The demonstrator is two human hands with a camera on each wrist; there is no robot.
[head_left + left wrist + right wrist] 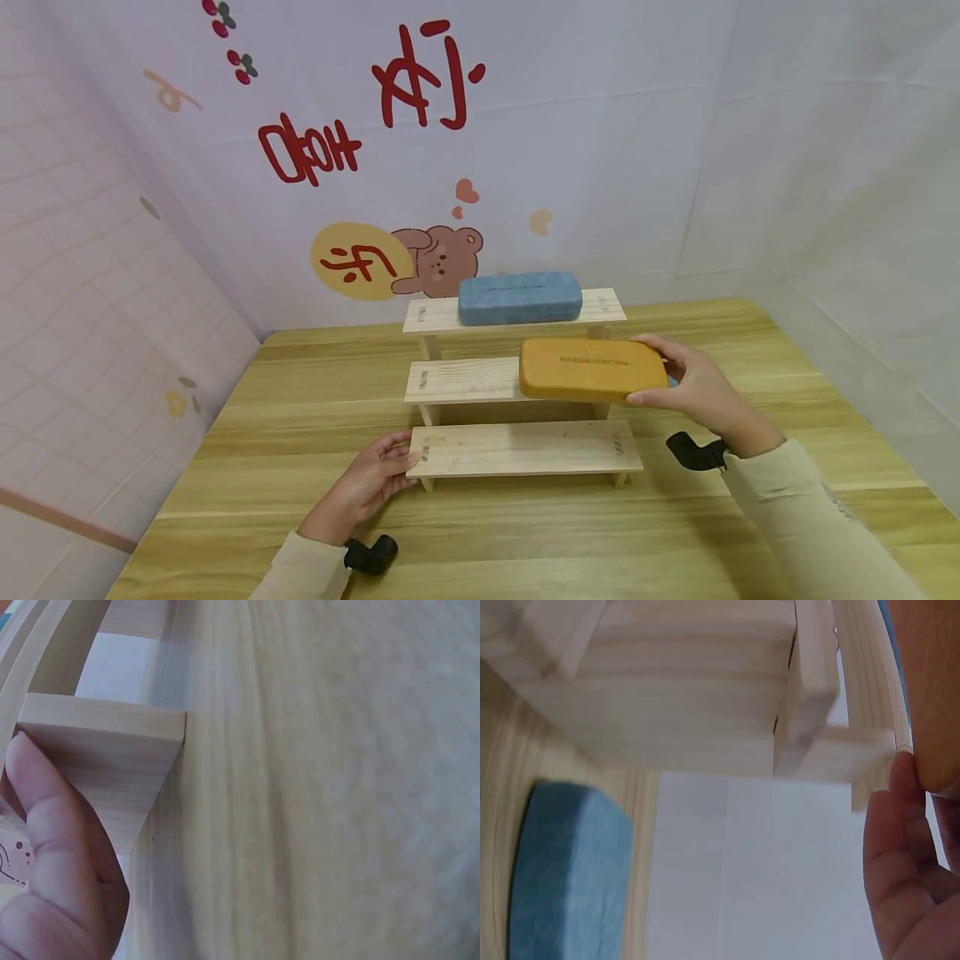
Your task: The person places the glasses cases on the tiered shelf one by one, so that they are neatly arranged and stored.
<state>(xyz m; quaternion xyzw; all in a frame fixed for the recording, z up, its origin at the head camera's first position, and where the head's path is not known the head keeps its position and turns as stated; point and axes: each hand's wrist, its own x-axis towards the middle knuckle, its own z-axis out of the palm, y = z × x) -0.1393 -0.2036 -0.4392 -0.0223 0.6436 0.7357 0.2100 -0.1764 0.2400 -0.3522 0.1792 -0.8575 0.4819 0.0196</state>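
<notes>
A three-step wooden shelf (525, 450) stands on the table. My left hand (378, 479) grips the left end of its lowest step, thumb on the near side; in the left wrist view the thumb (52, 817) lies against the pale wood (105, 739). With my right hand (693, 387) I hold an orange glasses case (592, 368) by its right end, in front of the middle step. A blue glasses case (520, 298) lies on the top step. The right wrist view shows part of the orange case (937, 690) beside my fingers (892, 832).
Another blue case (570, 877) rests on the table to the shelf's right, mostly hidden behind my right hand in the head view. Behind the wood-grain table (315, 417) hangs a white printed cloth (600, 150). More pale cloth borders the table on both sides.
</notes>
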